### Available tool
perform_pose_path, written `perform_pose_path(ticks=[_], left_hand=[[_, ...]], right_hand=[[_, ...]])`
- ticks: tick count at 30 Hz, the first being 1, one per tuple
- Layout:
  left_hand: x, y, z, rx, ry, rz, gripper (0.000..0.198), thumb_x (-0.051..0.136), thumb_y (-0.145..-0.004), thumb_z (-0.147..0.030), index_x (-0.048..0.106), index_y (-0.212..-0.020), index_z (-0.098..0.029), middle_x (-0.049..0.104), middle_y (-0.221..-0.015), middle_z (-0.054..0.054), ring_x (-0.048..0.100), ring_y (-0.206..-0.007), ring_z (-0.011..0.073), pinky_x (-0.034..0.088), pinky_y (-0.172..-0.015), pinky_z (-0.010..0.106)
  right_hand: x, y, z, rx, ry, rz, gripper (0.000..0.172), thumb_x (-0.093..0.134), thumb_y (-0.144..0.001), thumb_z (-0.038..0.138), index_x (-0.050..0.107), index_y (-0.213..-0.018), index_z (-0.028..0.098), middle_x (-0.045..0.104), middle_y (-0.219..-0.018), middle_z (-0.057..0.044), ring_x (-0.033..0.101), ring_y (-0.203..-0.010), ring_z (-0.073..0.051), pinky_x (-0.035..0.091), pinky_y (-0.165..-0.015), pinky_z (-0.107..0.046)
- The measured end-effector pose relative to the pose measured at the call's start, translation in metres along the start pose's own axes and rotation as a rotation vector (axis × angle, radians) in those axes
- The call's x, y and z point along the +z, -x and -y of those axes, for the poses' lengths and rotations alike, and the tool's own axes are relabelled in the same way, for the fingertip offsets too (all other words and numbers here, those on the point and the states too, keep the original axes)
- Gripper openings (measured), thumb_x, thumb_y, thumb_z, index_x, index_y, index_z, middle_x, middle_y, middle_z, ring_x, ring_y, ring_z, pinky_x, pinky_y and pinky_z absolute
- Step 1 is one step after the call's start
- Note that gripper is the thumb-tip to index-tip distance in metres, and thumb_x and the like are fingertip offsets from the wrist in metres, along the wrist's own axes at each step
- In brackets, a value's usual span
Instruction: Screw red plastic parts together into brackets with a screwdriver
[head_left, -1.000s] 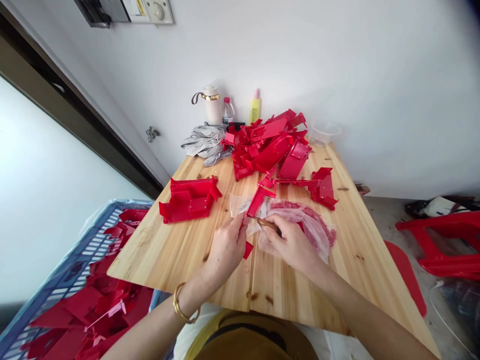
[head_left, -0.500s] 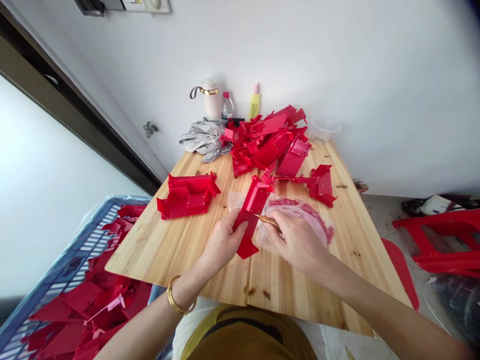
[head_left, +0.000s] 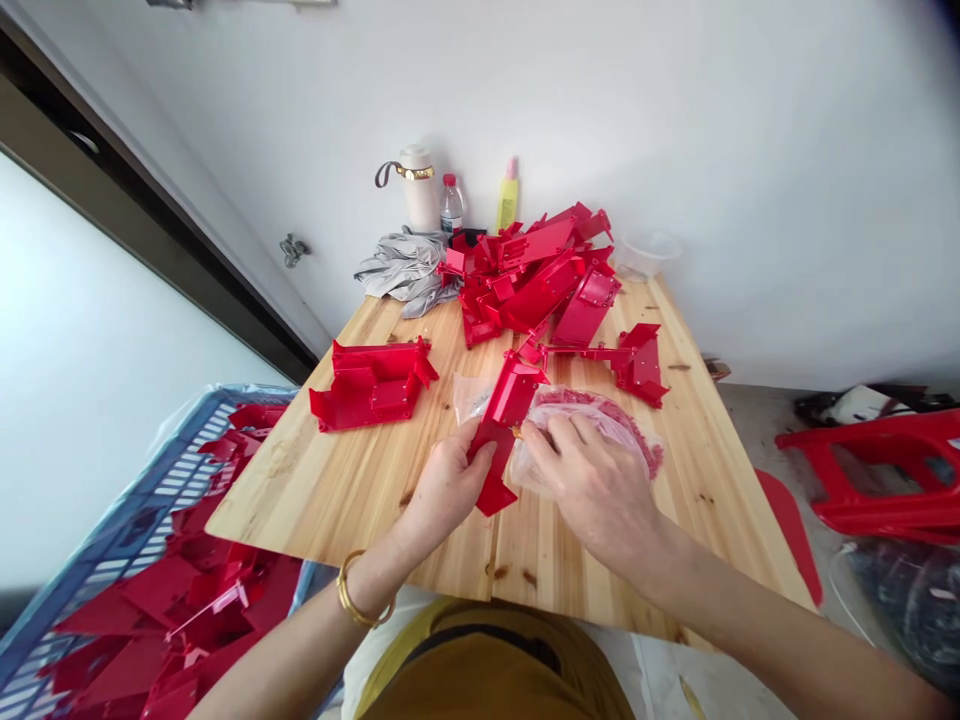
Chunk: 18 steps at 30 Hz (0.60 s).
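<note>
The left hand (head_left: 448, 478) clasps a long red angular plastic piece (head_left: 501, 432), slanting lengthwise forward-right; the right hand (head_left: 600, 490) grips a mostly hidden brown tool (head_left: 517, 433) beside it.

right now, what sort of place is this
Probably a small workshop or home assembly corner: a wooden table holds a pile of red parts, and a blue basket beside it holds more.

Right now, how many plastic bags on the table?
2 visible: pale bag, left of the held red part; pinkish bag, partly behind the right hand; others may be hidden.
</note>
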<state>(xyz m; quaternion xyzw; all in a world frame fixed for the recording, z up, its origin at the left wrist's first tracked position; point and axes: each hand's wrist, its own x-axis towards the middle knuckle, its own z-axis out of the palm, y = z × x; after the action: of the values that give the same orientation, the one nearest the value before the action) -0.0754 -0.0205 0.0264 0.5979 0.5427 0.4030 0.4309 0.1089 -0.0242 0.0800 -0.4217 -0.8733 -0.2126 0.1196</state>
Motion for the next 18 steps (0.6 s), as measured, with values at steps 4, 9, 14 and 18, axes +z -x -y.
perform_pose_path(ticks=[4,9,14,18], left_hand=[[0.0004,-0.0002,-0.0002,-0.040,0.130,0.038,0.021,0.055,-0.088,-0.025,0.066,-0.105,-0.019,0.074,-0.092,0.004,0.069,-0.087,0.0210,0.055,-0.076,0.030],[0.0025,0.0014,-0.0034,-0.097,0.325,0.095,0.028,0.056,-0.086,-0.026,0.065,-0.112,-0.018,0.075,-0.098,0.006,0.070,-0.085,0.0206,0.057,-0.076,0.032],[0.0048,0.0036,-0.0009,-0.088,0.260,0.095,0.026,0.055,-0.088,-0.027,0.065,-0.110,-0.018,0.075,-0.099,0.006,0.070,-0.081,0.0201,0.057,-0.076,0.032],[0.0049,0.0034,0.0033,-0.044,0.125,0.060,0.027,0.054,-0.090,-0.026,0.065,-0.113,-0.019,0.075,-0.101,0.005,0.070,-0.088,0.0213,0.056,-0.077,0.031]], right_hand=[[-0.0001,0.0033,-0.0016,0.002,-0.027,0.016,0.024,0.050,-0.094,0.008,0.067,-0.108,0.017,0.066,-0.086,-0.008,0.059,-0.078,-0.023,0.039,-0.055,-0.033],[0.0026,0.0063,-0.0045,0.033,-0.079,0.070,0.020,0.052,-0.094,0.008,0.067,-0.102,0.019,0.066,-0.092,-0.008,0.059,-0.077,-0.021,0.038,-0.053,-0.032],[-0.0012,0.0045,-0.0031,0.027,-0.057,0.054,0.023,0.051,-0.092,0.005,0.068,-0.100,0.018,0.063,-0.082,-0.006,0.060,-0.075,-0.022,0.038,-0.054,-0.033],[-0.0004,0.0052,-0.0004,0.003,-0.028,0.026,0.020,0.051,-0.093,0.007,0.067,-0.099,0.017,0.063,-0.079,-0.006,0.060,-0.074,-0.022,0.036,-0.052,-0.033]])
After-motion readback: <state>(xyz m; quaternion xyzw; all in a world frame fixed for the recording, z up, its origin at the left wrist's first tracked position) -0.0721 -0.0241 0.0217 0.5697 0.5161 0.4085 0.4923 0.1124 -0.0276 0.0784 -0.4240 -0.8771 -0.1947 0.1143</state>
